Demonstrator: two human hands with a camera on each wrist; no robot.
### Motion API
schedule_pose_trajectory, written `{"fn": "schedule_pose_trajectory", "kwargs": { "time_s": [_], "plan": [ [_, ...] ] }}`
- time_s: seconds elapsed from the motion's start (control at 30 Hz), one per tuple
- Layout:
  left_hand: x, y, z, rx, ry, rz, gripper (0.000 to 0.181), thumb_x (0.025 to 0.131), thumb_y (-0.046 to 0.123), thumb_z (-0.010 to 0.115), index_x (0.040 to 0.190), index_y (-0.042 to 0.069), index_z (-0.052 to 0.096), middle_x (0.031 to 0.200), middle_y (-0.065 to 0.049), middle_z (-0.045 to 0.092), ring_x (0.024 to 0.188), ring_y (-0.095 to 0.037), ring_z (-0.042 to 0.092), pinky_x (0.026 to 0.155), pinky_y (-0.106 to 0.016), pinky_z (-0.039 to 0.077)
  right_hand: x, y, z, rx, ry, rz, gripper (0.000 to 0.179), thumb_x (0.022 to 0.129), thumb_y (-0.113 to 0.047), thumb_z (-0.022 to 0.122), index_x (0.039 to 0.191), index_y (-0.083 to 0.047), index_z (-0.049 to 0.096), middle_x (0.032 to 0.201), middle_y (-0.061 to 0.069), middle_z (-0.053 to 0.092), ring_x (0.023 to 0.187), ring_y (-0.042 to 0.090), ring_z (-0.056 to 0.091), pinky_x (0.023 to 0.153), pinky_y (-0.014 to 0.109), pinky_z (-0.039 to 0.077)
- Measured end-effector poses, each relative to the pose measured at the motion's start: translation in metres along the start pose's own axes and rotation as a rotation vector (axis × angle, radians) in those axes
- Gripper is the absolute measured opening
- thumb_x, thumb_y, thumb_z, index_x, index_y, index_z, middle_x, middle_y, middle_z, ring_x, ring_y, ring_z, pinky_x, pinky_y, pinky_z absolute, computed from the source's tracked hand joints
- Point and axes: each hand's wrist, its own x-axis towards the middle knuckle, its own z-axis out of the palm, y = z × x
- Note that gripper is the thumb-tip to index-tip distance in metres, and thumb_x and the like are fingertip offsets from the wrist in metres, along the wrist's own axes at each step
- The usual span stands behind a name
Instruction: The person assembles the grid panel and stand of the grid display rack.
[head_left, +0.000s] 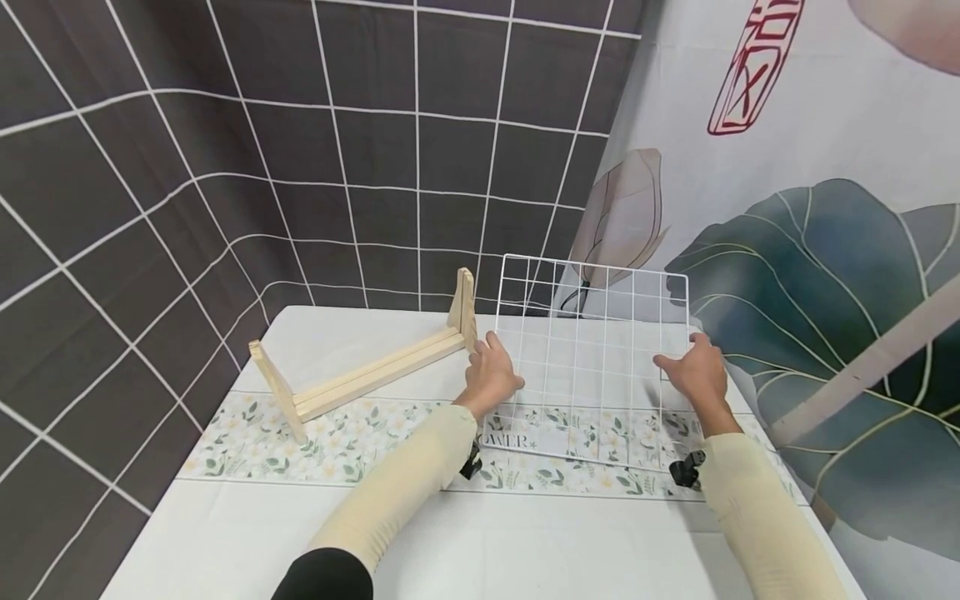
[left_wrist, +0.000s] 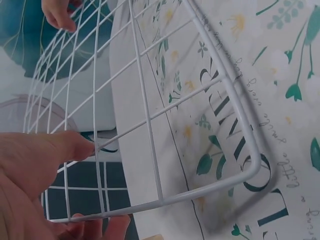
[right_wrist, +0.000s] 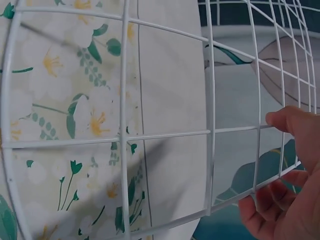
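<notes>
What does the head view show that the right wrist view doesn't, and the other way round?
Only the head view shows the wooden stand and the printed letters OWER. Only the right wrist view clearly shows the right hand's fingertips curled around the side wire. Both show the white wire grid panel and floral-print tablecloth.

Cloth (head_left: 330, 458): dark capitals (head_left: 513, 441) reading "OWER" and, in the left wrist view, small script (left_wrist: 286, 160) including "little smile". Curtain (head_left: 675, 92): a red seal (head_left: 750, 87), its characters not surely legible.
</notes>
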Motion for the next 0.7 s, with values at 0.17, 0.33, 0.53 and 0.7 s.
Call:
{"fn": "schedule_pose_trajectory", "kwargs": {
  "time_s": [0.17, 0.33, 0.53, 0.7],
  "plan": [
    [0.001, -0.001, -0.004, -0.007, 0.041, 0.032, 0.104, 0.076, 0.024, 0.088, 0.152, 0.002, 0.022, 0.134, -0.025, 0.046, 0.109, -0.037, 0.059, 0.08, -0.044, 0.056, -0.003, -0.008, -0.004, 0.028, 0.044, -0.005, 0.089, 0.093, -0.038, 0.069, 0.158, 0.001, 0.022, 0.151, 0.037, 0.035, 0.134, 0.055, 0.04, 0.108, 0.066, 0.042],
    [0.001, -0.002, -0.009, -0.018, 0.093, 0.054, 0.101, 0.076, 0.022, 0.088, 0.15, 0.004, 0.022, 0.13, -0.023, 0.047, 0.096, -0.036, 0.065, 0.073, -0.042, 0.057, -0.003, -0.015, -0.005, 0.064, 0.067, -0.003, 0.089, 0.094, -0.038, 0.067, 0.16, -0.003, 0.02, 0.153, 0.034, 0.034, 0.137, 0.053, 0.039, 0.11, 0.066, 0.04],
    [0.003, -0.004, -0.012, -0.038, 0.161, 0.094, 0.099, 0.076, 0.02, 0.086, 0.15, 0.005, 0.022, 0.127, -0.021, 0.048, 0.088, -0.033, 0.066, 0.065, -0.039, 0.055, -0.002, -0.021, -0.007, 0.089, 0.123, -0.027, 0.088, 0.094, -0.038, 0.066, 0.161, -0.005, 0.019, 0.154, 0.033, 0.034, 0.137, 0.052, 0.04, 0.111, 0.065, 0.039],
    [0.005, -0.004, -0.017, -0.062, 0.202, 0.13, 0.098, 0.077, 0.017, 0.084, 0.151, 0.006, 0.019, 0.13, -0.022, 0.047, 0.085, -0.031, 0.065, 0.057, -0.035, 0.051, -0.004, -0.03, -0.009, 0.125, 0.195, -0.051, 0.086, 0.095, -0.037, 0.066, 0.162, -0.009, 0.02, 0.155, 0.03, 0.035, 0.133, 0.051, 0.045, 0.109, 0.064, 0.041]
  ]
}}
